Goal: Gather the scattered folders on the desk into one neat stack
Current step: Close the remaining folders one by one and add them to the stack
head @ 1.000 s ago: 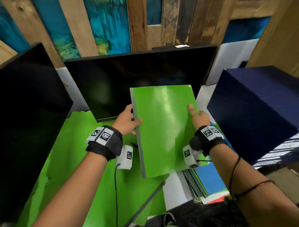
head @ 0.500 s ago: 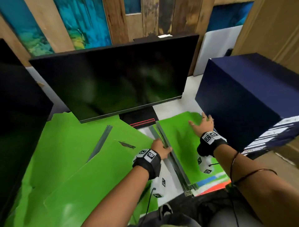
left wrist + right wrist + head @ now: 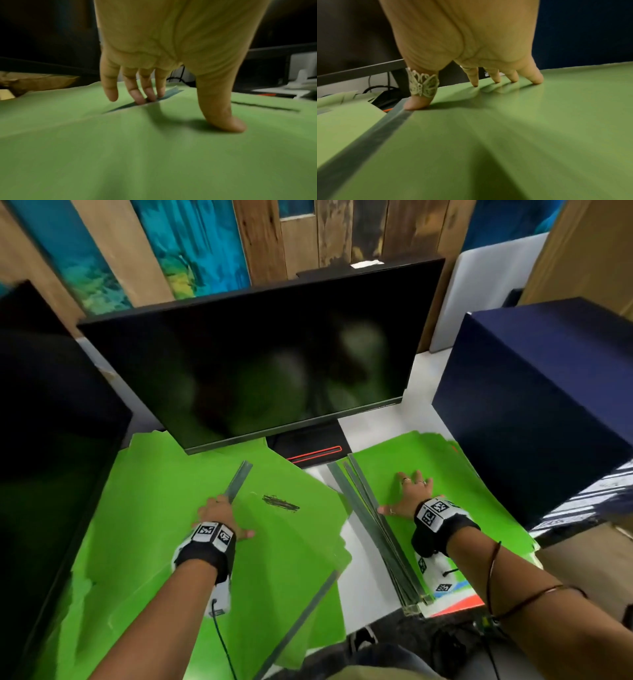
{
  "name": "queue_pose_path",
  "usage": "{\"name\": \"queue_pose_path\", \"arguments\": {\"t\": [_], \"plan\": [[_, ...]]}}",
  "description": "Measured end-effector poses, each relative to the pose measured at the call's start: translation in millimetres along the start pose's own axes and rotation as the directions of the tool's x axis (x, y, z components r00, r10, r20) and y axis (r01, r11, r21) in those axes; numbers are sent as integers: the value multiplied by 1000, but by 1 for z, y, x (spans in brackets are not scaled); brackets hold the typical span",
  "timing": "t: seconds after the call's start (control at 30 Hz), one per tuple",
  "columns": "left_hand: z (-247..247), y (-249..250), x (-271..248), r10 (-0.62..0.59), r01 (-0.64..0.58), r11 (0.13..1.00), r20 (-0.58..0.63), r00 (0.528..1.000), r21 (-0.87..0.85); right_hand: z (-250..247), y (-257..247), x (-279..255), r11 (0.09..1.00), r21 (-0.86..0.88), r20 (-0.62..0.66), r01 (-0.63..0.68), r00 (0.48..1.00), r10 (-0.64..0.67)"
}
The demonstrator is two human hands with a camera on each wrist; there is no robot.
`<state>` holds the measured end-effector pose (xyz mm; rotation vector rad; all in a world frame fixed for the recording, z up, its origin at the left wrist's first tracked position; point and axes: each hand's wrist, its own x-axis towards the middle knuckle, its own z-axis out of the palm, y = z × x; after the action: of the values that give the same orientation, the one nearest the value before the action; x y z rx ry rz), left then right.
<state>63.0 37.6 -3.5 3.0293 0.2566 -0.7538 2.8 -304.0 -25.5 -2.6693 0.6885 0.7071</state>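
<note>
Two black monitors fill the back of the desk: one (image 3: pixel 260 361) in the middle on a stand with a red line, another (image 3: pixel 51 422) at the left edge. One navy box (image 3: pixel 544 405) stands at the right, just beside the stack. One white board (image 3: pixel 489 299) leans against the plank wall behind it.

Green folders lie in two groups on the white desk (image 3: pixel 363 587). On the left are at least two loose folders (image 3: pixel 144 535), overlapping and skewed, each with a grey spine strip; the upper one carries a black scribble (image 3: pixel 280 503). On the right sits one stack (image 3: pixel 479 508), glossy green on top, with three or so grey spines fanned along its left edge, not flush. A blue and red sheet (image 3: pixel 455 594) peeks out beneath its near end. How many folders the stack holds cannot be counted.

Both hands are spread flat, holding nothing. The left hand (image 3: pixel 219 517) rests on the loose folders, fingertips (image 3: pixel 140 100) at a grey spine, thumb pressed on the green cover. The right hand (image 3: pixel 409 496) presses the top of the stack, fingers apart, its thumb at the spine edge, wearing one pale butterfly ring (image 3: pixel 423 85).
</note>
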Motion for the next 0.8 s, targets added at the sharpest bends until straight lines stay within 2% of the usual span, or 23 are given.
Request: {"name": "queue_pose_path", "arguments": {"t": [0.1,0.17,0.2,0.27,0.33,0.37,0.43,0.5,0.53,0.63,0.7,0.77,0.8], "plan": [[2,-9,2,31,-30,992,6,1000,-123,-5,-30,-14,997,-15,-166,71,984,-72],[-1,-5,-1,71,-75,985,-32,997,-155,-3,-56,-22,975,37,-289,218,937,-198],[-3,0,-3,98,-108,981,-70,993,-160,-1,-70,-28,950,78,-309,303,913,-266],[-6,11,-10,163,-193,956,-147,976,-222,7,-99,-42,871,237,-213,430,898,-385],[-13,23,-18,230,-294,908,-233,945,-298,11,-124,-56,772,451,-61,448,878,-474],[-18,27,-22,254,-344,882,-291,923,-322,11,-132,-59,740,501,-32,449,864,-502],[-28,32,-28,257,-424,831,-426,868,-362,7,-140,-60,713,524,-67,466,857,-510],[-36,30,-30,206,-458,794,-532,821,-400,-4,-137,-61,691,553,-158,466,873,-462],[-38,26,-30,189,-451,799,-546,816,-397,-9,-131,-59,687,580,-194,437,893,-405],[-40,9,-30,174,-343,895,-484,857,-286,-23,-102,-50,656,686,-265,316,948,-179],[-39,2,-27,151,-262,939,-419,895,-221,-28,-79,-41,666,707,-282,238,958,-44],[-33,1,-24,127,-230,926,-326,937,-299,-30,-54,-34,686,715,-260,130,961,89],[-28,5,-24,146,-244,888,-264,953,-389,-30,-42,-32,696,714,-248,74,957,153]]}}
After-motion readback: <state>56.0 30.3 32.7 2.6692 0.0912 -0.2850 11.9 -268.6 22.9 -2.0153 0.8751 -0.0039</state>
